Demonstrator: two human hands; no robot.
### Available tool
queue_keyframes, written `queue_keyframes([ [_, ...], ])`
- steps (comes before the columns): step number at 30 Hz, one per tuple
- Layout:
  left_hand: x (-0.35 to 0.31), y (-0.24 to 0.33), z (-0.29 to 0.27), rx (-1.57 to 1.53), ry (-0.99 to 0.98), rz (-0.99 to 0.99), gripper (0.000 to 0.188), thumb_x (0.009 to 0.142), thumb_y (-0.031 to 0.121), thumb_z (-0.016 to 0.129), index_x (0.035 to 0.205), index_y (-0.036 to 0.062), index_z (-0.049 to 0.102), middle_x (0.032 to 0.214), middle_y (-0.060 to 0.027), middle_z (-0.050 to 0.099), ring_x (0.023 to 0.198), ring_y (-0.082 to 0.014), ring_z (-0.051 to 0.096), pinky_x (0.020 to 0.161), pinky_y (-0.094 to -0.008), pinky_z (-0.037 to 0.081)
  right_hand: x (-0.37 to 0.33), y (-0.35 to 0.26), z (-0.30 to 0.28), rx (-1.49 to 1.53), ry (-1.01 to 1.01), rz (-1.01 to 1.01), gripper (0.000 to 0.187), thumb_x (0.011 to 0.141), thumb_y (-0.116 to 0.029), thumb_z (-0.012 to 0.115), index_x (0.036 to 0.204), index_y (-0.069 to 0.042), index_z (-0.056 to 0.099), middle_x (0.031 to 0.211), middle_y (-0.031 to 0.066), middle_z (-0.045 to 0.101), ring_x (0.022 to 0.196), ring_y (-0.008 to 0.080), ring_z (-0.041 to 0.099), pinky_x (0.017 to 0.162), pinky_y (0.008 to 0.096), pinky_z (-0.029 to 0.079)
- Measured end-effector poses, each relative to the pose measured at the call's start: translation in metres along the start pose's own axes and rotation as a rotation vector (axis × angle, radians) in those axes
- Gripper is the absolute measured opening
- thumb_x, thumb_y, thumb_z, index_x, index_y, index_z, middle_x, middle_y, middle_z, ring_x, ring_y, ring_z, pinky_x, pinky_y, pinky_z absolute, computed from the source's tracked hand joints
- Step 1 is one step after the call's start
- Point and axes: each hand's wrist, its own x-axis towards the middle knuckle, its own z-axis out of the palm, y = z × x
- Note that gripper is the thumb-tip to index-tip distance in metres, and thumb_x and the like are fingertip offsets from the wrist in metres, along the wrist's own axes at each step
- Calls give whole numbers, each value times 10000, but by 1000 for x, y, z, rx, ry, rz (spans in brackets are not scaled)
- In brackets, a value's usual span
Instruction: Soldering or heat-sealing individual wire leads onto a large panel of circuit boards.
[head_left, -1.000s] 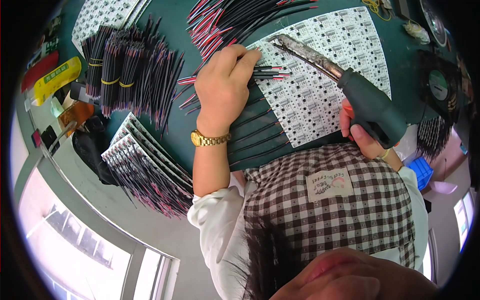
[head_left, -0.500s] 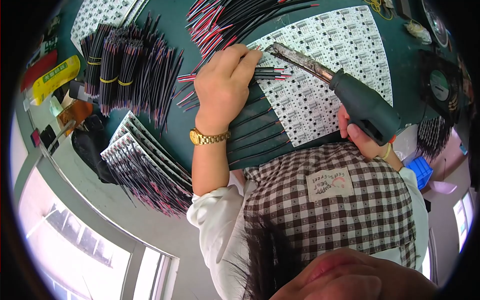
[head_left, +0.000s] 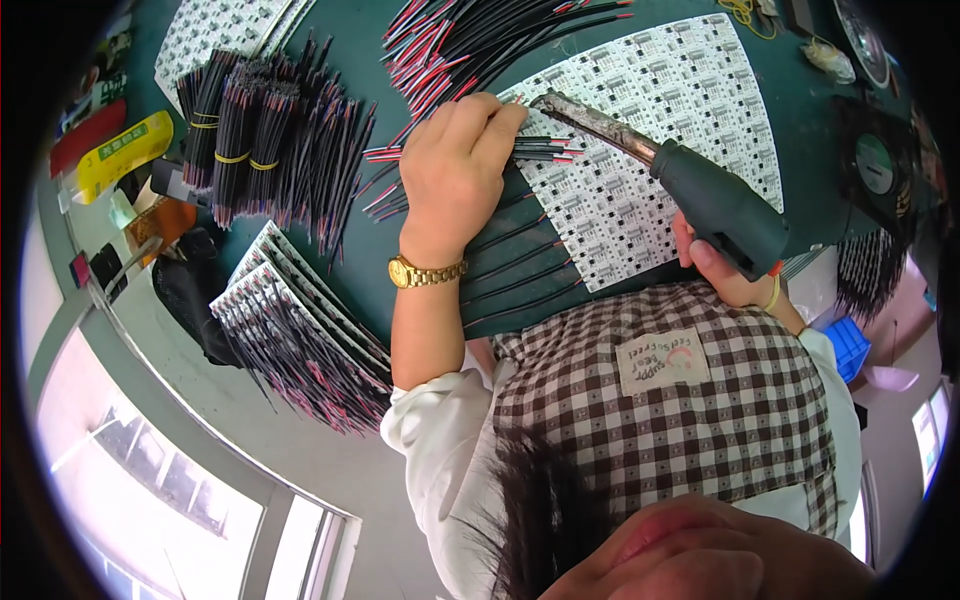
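My right hand (head_left: 722,268) grips the dark green handle of a soldering iron (head_left: 690,185), whose dirty metal tip points left over a white circuit board sheet (head_left: 690,90). Close to that tip, at the sheet's upper left edge, the finger and thumb of my left hand (head_left: 452,170) are pinched together. A small bunch of black wires (head_left: 545,149) with red and white ends passes under this hand and sticks out on both sides. Several single black wires (head_left: 520,275) run from the sheet's left edge toward me. The exact contact at the tip is too small to make out.
Loose black wires (head_left: 450,50) with red and white ends lie at the back. Tied wire bundles (head_left: 240,140) sit at left, with wired board sheets (head_left: 290,310) stacked nearer me. A yellow package (head_left: 125,157) is far left, and a dark round-faced device (head_left: 875,165) stands right.
The whole view has shifted slightly. Both hands and the soldering iron stay almost in the same place over the board sheet.
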Motion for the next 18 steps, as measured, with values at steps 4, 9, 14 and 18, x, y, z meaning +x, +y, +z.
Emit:
queue_keyframes([
  [4,-1,5,-10,-14,22,4,187,672,52,585,844,94,646,805,3,567,652,-159,542,549,-289,438,-8,-14,-4,200,-77,93,269,842,-152,605,1068,-7,591,804,60,609,718,136,584,668,276,467],
  [9,-6,19,-20,2,10,4,203,672,49,582,856,102,648,814,-1,567,654,-163,544,555,-291,445,-25,-30,9,469,99,-40,410,888,-228,550,1230,-16,470,767,44,541,649,90,486,616,240,396],
  [14,-4,28,-32,24,4,3,232,669,27,585,876,108,651,819,-4,571,659,-179,549,563,-291,452,-38,-39,6,416,170,-44,388,898,-190,532,1233,-3,472,788,53,553,658,90,497,613,236,400],
  [18,-8,42,-57,-131,193,-81,214,696,-65,608,880,39,646,786,-53,616,706,-166,599,615,-266,473,-61,-44,4,311,346,-98,484,866,-310,565,1211,12,457,719,65,528,610,114,494,559,234,388],
])
